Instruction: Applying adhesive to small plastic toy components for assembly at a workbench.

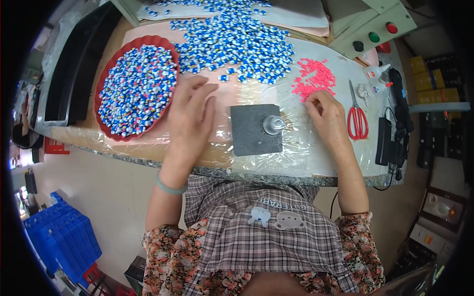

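**Right hand (pixel 327 116) at pink pieces (pixel 321 76)**

It is pinched narrow by their near edge on the desk (pixel 212 154); I cannot tell if it holds one. The left hand (pixel 191 111), loosely spread, is beside the red bowl (pixel 98 98). Pale lettering (pixel 281 203) marks the apron (pixel 271 251).

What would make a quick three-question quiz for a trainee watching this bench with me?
1. Which hand is nearer the loose pink pieces: (A) left or (B) right?
2. True or false: the red bowl and the red-handled scissors lie on opposite sides of the square block.
3. Fill in: the small clear object stands on a block coloured ____.

Key:
1. B, the right hand.
2. True; the bowl is to its left, the scissors to its right.
3. Dark grey.
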Available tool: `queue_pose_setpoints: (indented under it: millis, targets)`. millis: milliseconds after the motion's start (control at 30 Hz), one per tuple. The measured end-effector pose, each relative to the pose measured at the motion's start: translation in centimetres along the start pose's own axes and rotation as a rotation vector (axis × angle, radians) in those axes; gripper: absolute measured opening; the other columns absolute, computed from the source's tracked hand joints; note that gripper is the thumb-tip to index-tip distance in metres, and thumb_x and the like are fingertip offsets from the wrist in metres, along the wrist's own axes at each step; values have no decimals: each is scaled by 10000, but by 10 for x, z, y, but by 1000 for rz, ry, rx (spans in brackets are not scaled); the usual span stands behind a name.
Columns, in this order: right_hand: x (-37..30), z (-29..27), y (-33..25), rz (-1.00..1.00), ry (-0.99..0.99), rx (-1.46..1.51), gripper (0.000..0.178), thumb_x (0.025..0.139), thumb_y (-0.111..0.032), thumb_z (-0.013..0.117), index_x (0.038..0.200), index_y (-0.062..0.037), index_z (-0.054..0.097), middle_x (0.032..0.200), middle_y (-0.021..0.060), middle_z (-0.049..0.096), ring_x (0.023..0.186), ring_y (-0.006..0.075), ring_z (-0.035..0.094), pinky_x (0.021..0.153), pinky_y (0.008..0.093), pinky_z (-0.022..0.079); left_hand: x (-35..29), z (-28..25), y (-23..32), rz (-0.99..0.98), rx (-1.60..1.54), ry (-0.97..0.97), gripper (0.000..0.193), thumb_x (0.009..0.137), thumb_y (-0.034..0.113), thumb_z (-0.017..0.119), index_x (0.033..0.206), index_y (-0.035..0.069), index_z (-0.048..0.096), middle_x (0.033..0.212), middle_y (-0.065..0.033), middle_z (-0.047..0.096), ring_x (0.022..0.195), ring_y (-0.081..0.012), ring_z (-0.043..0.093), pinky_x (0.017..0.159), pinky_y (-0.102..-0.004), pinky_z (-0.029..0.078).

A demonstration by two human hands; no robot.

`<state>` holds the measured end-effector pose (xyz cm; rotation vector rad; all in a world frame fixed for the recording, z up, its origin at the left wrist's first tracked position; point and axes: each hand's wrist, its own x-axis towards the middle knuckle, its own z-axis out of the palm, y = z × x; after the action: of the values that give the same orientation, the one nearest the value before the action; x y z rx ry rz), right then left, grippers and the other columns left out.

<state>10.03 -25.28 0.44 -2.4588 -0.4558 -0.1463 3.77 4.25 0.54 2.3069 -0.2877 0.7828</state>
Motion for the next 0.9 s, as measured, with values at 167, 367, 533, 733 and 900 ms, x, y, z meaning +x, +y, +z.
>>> queue_pose_setpoints:
  millis: [167,367,533,733,900]
  targets:
    - [-8,-5,-3,228,-92,406,46,832,22,644,855,6,608,747,-2,623,674,38,564,598,200,473,5,18,-11,-167,-12,-81,190,799,-24,602,986,5,624,1040,-161,581,960,-334,581,792,-407,486]
    - [-11,-13,-14,317,-242,695,41,867,-23,651,896,3,637,772,-10,614,681,35,552,618,187,466,18,40,-26,-93,66,-128,162,795,14,626,957,16,624,986,-144,589,885,-337,600,740,-422,492]
    - [-11,-18,-16,343,-381,833,81,918,-73,612,945,-2,641,792,13,622,655,64,557,591,203,460,28,46,-26,-76,142,-190,71,813,69,638,872,30,628,852,-136,600,824,-326,609,691,-424,495]
    - [-14,-12,-19,309,-431,990,91,930,-73,592,950,4,634,801,44,626,651,85,567,587,221,464,18,33,-20,-239,-231,-140,166,844,-16,598,988,6,679,867,-124,636,676,-198,632,607,-297,507]
    - [-15,-14,-17,367,-465,1054,111,923,-67,608,992,11,647,793,40,638,652,85,588,592,218,484,0,17,-5,-523,-704,-188,166,926,9,556,1044,-9,671,923,-68,659,796,-122,653,705,-245,548]
